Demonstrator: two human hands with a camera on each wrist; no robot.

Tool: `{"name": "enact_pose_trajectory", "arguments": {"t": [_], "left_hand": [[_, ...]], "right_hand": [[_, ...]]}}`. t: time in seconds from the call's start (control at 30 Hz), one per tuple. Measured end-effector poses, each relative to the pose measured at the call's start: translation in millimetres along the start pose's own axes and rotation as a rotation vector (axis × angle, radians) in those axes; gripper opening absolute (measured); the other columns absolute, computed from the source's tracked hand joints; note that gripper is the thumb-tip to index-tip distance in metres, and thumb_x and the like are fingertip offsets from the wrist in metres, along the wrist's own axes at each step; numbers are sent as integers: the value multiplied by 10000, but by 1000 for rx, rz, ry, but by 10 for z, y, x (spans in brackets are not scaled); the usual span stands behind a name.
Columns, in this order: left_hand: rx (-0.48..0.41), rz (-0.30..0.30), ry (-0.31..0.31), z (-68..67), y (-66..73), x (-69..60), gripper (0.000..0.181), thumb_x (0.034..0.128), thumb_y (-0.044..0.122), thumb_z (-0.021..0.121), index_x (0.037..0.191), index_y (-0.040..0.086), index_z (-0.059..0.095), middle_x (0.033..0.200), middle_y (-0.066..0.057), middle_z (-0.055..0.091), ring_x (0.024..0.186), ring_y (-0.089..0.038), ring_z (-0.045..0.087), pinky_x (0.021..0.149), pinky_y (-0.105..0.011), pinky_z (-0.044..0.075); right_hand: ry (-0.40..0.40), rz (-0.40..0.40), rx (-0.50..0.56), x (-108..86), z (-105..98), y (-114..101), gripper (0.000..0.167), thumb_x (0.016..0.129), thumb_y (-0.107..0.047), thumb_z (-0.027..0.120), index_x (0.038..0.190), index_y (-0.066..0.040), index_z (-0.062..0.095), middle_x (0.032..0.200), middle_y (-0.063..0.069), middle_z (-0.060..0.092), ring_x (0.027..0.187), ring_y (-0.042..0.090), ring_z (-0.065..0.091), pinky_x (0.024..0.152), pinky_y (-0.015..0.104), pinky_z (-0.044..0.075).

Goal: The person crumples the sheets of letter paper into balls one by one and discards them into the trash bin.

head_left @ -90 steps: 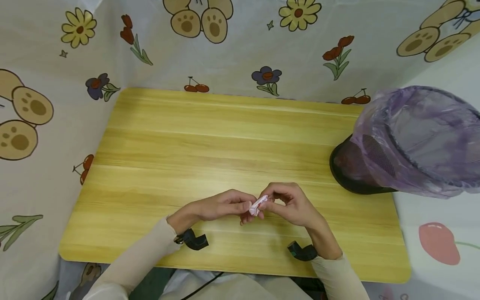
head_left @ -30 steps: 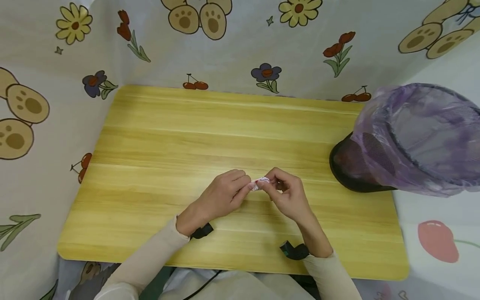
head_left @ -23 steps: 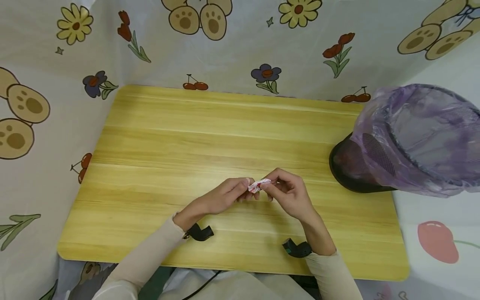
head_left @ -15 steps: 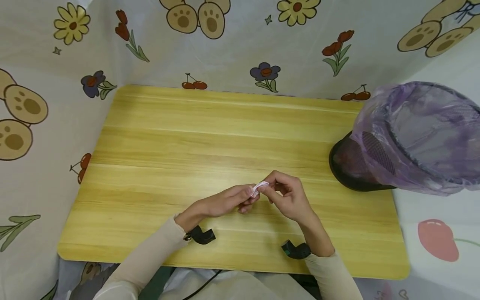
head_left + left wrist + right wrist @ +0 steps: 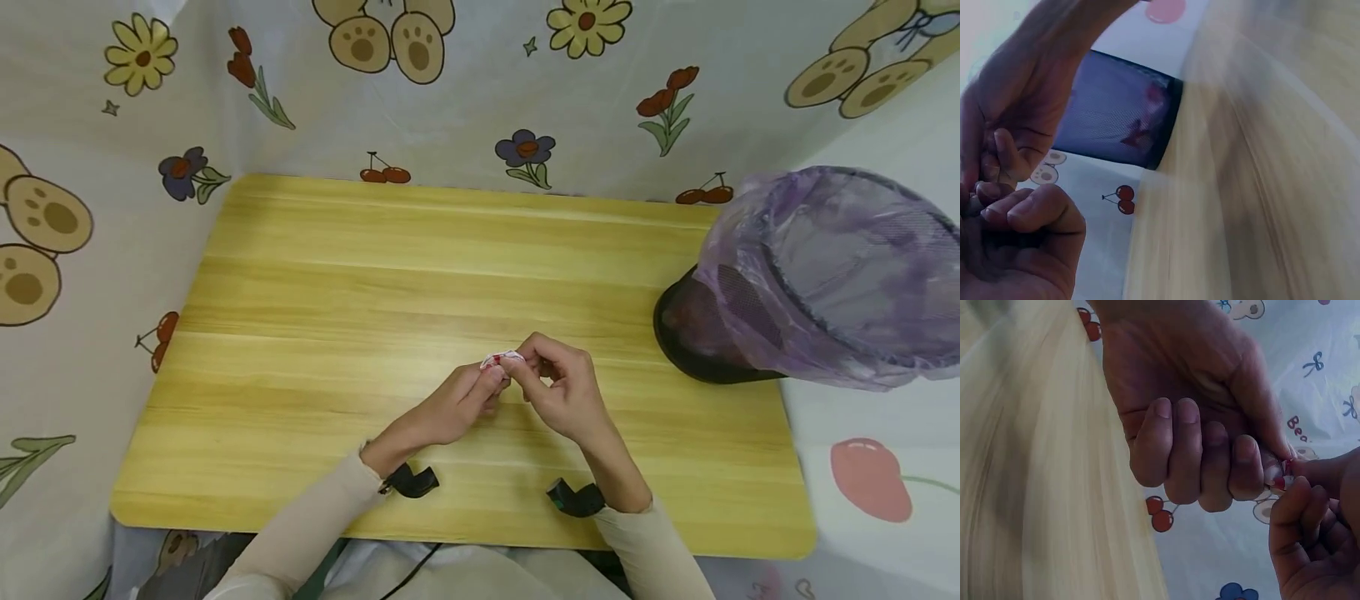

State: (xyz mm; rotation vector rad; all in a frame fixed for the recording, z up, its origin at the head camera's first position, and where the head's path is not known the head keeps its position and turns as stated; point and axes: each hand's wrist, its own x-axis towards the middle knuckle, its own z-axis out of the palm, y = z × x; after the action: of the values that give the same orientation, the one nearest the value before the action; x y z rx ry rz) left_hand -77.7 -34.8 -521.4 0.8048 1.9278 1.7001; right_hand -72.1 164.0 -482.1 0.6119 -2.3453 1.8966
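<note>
A small candy (image 5: 501, 358) in a white wrapper with red marks is pinched between both hands above the table. My left hand (image 5: 453, 407) grips its left end between thumb and fingers. With thumb and forefinger, my right hand (image 5: 564, 392) pinches the right end. Seen from the right wrist, the left hand (image 5: 1179, 425) has its other fingers curled into the palm, and only a bit of the wrapper (image 5: 1280, 481) shows between the hands. In the left wrist view the fingers hide the candy almost wholly.
A black mesh trash bin (image 5: 678, 333) lined with a purple plastic bag (image 5: 750, 308) stands at the table's right edge, its mouth tilted into view. The wooden table (image 5: 360, 267) meets a cartoon-printed cloth (image 5: 450, 125) behind. Something reddish (image 5: 1135, 134) shows low in the bin.
Both hands have moved slightly left and forward with the candy. The left hand has changed its hold several times, turning over and back, while the right keeps pinching its end.
</note>
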Motion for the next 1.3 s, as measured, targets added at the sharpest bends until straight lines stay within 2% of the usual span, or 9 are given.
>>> {"name": "enact_pose_trajectory", "arguments": {"t": [0.17,0.3,0.43,0.63,0.8,0.9,1.1,1.2,1.3], "left_hand": [[164,23,58,-30,-11,33,444,1204,279,311,919,60,571,748,21,459,658,-56,403,652,-231,380],[255,64,85,-21,-48,64,365,1192,214,369,965,74,619,829,-24,543,726,-78,449,699,-238,409],[289,90,101,-2,-50,82,316,1181,179,405,959,113,620,829,6,545,716,-77,460,687,-231,416],[322,109,94,-2,-34,135,304,1183,192,400,1006,127,639,807,10,522,706,-71,449,677,-232,416],[360,98,74,-56,-6,192,299,1183,214,409,1031,124,650,832,13,559,717,-75,467,680,-236,430],[374,90,65,-103,24,239,304,1184,252,422,1025,143,657,874,26,585,724,-72,479,669,-231,433],[404,128,60,-206,89,377,297,1173,333,464,1044,172,677,905,41,598,716,-71,487,646,-221,426],[423,154,51,-257,149,467,259,1158,345,511,1151,195,723,951,63,651,741,-59,523,652,-221,451],[434,184,31,-291,230,579,249,1137,346,566,1251,211,741,997,78,704,761,-49,552,662,-223,479]], "right_hand": [[-6,101,84,-42,-35,58,230,1008,33,705,845,-118,647,679,39,598,504,253,521,476,257,477],[3,144,154,-116,-52,122,210,1031,25,673,863,-90,624,696,92,569,519,255,527,466,303,490],[10,149,168,-152,-58,136,197,1039,10,668,874,-88,624,720,109,569,535,193,539,459,365,492],[24,160,151,-169,-124,105,133,1025,11,693,922,-60,649,782,101,602,555,284,526,473,383,508],[47,155,93,-198,-361,36,46,1014,19,706,1038,-19,699,850,44,661,589,248,558,501,362,535],[99,64,91,-241,-635,-16,108,993,126,660,1057,49,703,850,25,674,590,186,584,503,314,536],[358,-284,170,-340,-1221,-261,93,886,305,550,942,284,620,798,95,732,565,122,615,520,206,506],[617,-434,202,-405,-1419,-491,50,849,292,573,877,333,577,789,157,751,540,116,591,537,176,489],[964,-484,94,-499,-1619,-693,113,850,202,659,839,297,599,797,152,734,571,108,581,598,164,496]]}}
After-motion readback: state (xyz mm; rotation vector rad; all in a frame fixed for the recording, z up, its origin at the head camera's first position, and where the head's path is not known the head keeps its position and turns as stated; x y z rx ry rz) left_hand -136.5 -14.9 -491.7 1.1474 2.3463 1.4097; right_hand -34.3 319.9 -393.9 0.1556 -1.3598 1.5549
